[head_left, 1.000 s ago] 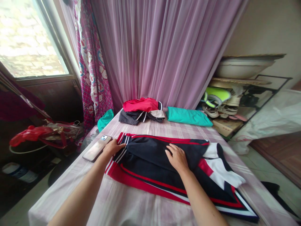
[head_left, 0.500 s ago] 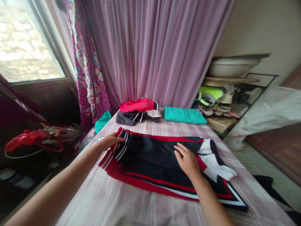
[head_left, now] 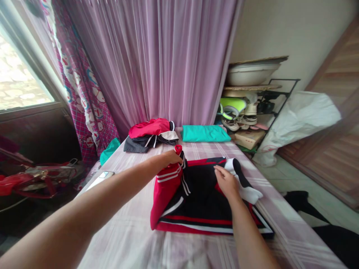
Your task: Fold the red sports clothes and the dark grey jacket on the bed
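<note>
Gripping the jacket (head_left: 203, 186) by its raised striped end in the fingers of the left hand (head_left: 174, 157); holding the right hand's (head_left: 227, 183) fingers open by its white part; lying toward the tabletop's (head_left: 126, 231) right edge.

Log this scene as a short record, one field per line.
Left hand: gripping the raised, white-striped end of a black, red and white fabric garment
Right hand: not gripping, over the garment near its white panel; contact unclear
Surface: pale purple plaid tablecloth
Far edge: red and dark heaped clothes, folded turquoise cloth
Left edge: pale rectangular phone, partly hidden
</note>
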`<act>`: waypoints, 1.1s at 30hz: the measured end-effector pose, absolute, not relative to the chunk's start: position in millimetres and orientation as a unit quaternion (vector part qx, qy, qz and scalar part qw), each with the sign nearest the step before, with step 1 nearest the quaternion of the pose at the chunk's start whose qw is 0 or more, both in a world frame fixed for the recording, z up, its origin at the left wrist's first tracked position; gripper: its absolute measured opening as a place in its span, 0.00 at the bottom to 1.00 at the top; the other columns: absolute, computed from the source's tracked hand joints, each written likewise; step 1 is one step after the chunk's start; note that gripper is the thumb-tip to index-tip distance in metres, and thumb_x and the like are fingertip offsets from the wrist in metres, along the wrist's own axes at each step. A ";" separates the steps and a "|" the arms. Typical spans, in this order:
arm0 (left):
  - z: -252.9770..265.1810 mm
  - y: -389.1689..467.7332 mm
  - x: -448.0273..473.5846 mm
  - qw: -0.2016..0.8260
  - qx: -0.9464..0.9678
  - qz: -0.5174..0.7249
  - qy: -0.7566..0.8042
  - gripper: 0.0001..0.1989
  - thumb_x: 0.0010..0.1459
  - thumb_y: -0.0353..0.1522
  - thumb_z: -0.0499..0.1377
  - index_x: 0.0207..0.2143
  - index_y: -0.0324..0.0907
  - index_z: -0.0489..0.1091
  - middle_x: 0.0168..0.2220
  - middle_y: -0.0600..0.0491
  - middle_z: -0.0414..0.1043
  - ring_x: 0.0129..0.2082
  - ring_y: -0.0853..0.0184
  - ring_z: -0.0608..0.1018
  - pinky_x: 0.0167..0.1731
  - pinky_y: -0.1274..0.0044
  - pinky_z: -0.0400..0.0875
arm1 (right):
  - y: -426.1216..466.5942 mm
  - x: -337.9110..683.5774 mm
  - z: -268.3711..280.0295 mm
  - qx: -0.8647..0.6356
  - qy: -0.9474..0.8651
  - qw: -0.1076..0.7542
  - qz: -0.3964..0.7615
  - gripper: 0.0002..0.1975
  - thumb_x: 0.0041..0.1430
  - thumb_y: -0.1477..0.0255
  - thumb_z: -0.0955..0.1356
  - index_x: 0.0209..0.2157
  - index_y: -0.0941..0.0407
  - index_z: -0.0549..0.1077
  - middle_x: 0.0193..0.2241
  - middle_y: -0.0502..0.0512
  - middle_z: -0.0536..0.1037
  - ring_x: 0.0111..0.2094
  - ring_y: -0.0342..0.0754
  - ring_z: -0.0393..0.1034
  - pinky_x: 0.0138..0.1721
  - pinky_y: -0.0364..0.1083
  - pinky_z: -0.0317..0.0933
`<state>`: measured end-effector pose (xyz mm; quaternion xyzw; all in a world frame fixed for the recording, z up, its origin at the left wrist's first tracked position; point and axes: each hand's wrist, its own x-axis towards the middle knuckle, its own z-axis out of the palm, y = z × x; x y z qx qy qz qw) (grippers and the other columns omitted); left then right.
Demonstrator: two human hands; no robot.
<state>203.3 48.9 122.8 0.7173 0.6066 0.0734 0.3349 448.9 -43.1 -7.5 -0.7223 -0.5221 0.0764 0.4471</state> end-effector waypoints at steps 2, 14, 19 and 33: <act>107.4 43.7 237.6 0.362 0.719 0.052 0.591 0.18 0.48 0.38 0.66 0.39 0.38 0.73 0.27 0.49 0.78 0.26 0.60 0.79 0.26 0.73 0.72 | -44.6 451.9 -15.9 -0.733 -0.507 0.441 0.102 0.18 0.57 0.63 0.62 0.41 0.50 0.82 0.42 0.55 0.82 0.42 0.54 0.76 0.45 0.51 0.70; 96.7 85.2 200.7 0.237 0.787 0.067 0.565 0.21 0.54 0.37 0.62 0.50 0.42 0.73 0.56 0.42 0.72 0.61 0.51 0.69 0.57 0.68 0.66 | -49.9 474.3 -1.3 -0.764 -0.439 0.469 -0.058 0.25 0.61 0.62 0.61 0.55 0.58 0.72 0.53 0.68 0.75 0.53 0.60 0.69 0.53 0.56 0.62; 76.7 91.1 162.5 0.229 0.789 0.036 0.568 0.19 0.51 0.46 0.62 0.36 0.40 0.77 0.39 0.44 0.81 0.44 0.52 0.80 0.45 0.68 0.72 | -47.9 488.7 -6.8 -0.875 -0.389 0.287 -0.034 0.41 0.54 0.50 0.67 0.62 0.61 0.63 0.52 0.77 0.73 0.52 0.70 0.69 0.49 0.65 0.61; 68.6 25.6 90.6 0.300 0.684 0.068 0.661 0.26 0.48 0.55 0.57 0.34 0.42 0.73 0.31 0.50 0.78 0.31 0.59 0.79 0.26 0.75 0.67 | 67.3 405.4 111.5 -0.707 -0.673 0.217 -0.032 0.21 0.62 0.64 0.65 0.55 0.51 0.72 0.50 0.58 0.79 0.49 0.55 0.73 0.46 0.48 0.64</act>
